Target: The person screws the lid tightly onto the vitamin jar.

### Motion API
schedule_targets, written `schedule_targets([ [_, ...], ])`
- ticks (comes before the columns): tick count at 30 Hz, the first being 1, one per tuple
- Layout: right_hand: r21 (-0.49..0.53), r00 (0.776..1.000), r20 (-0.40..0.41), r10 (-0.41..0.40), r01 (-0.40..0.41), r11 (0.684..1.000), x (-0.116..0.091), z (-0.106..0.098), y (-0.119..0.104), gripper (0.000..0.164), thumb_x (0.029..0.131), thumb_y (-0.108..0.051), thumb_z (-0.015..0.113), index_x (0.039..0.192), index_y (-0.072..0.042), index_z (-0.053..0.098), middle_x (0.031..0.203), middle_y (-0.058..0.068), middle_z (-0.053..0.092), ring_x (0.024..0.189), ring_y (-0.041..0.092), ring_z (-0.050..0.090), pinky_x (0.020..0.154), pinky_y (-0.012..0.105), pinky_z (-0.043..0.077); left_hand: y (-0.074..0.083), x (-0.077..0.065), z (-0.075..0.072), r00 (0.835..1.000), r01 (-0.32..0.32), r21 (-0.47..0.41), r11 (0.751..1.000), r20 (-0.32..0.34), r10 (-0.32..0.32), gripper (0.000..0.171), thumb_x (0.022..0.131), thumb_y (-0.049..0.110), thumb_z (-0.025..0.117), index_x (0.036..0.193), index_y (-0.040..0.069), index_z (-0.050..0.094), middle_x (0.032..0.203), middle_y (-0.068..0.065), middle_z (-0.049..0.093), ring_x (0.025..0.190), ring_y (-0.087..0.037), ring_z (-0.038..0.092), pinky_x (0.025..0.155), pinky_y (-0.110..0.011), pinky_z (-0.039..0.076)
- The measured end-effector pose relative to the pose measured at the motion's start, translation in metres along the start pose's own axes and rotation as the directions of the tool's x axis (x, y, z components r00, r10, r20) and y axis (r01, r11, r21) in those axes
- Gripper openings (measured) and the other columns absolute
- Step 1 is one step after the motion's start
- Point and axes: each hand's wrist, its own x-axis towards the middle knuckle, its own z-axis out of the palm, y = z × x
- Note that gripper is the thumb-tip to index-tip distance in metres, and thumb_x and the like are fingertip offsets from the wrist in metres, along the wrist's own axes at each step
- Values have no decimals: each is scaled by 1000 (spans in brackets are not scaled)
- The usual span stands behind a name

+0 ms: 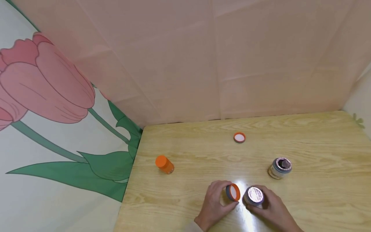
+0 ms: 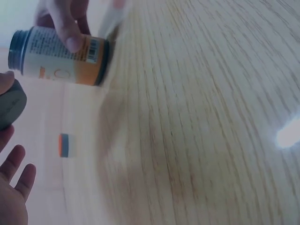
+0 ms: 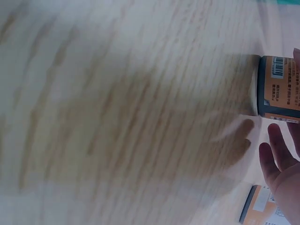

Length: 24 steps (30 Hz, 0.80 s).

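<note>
Between thumb and fingers, my left hand (image 1: 214, 202) pinches a dark screw lid (image 1: 233, 192) on its side, showing an orange rim and white liner. Close by on the right, a jar (image 1: 254, 196) with a silver foil seal over its mouth is gripped around the side by my right hand (image 1: 272, 207). In the left wrist view the same jar (image 2: 65, 56) shows a white and orange printed label, a barcode and a threaded neck without a lid. The right wrist view catches the jar's lower end (image 3: 279, 86) close over the table.
Farther right stands a similar jar (image 1: 279, 168), its foil torn and something dark at its mouth. A second lid (image 1: 239, 137) lies liner up toward the back. At the left is an orange-capped bottle (image 1: 164, 164). A wood-grain table (image 1: 197, 145) meets a pinkish covering behind.
</note>
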Motion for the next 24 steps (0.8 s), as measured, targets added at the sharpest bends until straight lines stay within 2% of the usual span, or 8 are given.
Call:
schedule_targets([
  [4,20,999,16,30,-30,999,-2,0,0,64,69,-27,91,124,-21,58,109,-9,68,98,-8,59,82,7,44,0,2,1,1000,-2,-2,1000,-1,2,69,68,31,91,127,15,59,120,8,65,114,-9,57,97,-24,46],
  [9,5,999,-21,25,-25,1000,-5,0,0,61,67,-25,92,118,-17,57,106,-4,70,97,-9,58,82,4,39,3,2,2,1000,-2,-14,1000,4,2,70,68,31,91,127,14,59,120,7,65,114,-9,57,98,-24,46],
  [15,140,997,10,-78,76,987,-2,2,2,58,71,-13,89,121,-16,59,117,-6,66,101,-5,62,82,11,51,5,2,0,999,34,-43,998,42,-32,71,70,31,90,130,12,57,122,5,65,116,-11,56,100,-28,47],
  [17,150,995,11,-104,101,984,-2,1,2,60,72,-11,88,124,-15,60,117,-6,65,100,-4,62,80,13,53,5,2,-1,999,33,-47,998,43,-31,70,71,32,89,130,12,57,122,5,64,117,-11,56,101,-28,46],
  [24,33,996,-8,-85,85,996,-2,0,3,65,69,-20,91,127,-23,62,117,-9,63,101,-7,55,81,10,46,1,2,-2,998,-66,-4,998,-16,66,70,70,34,89,128,11,58,122,6,65,115,-9,57,101,-24,45],
])
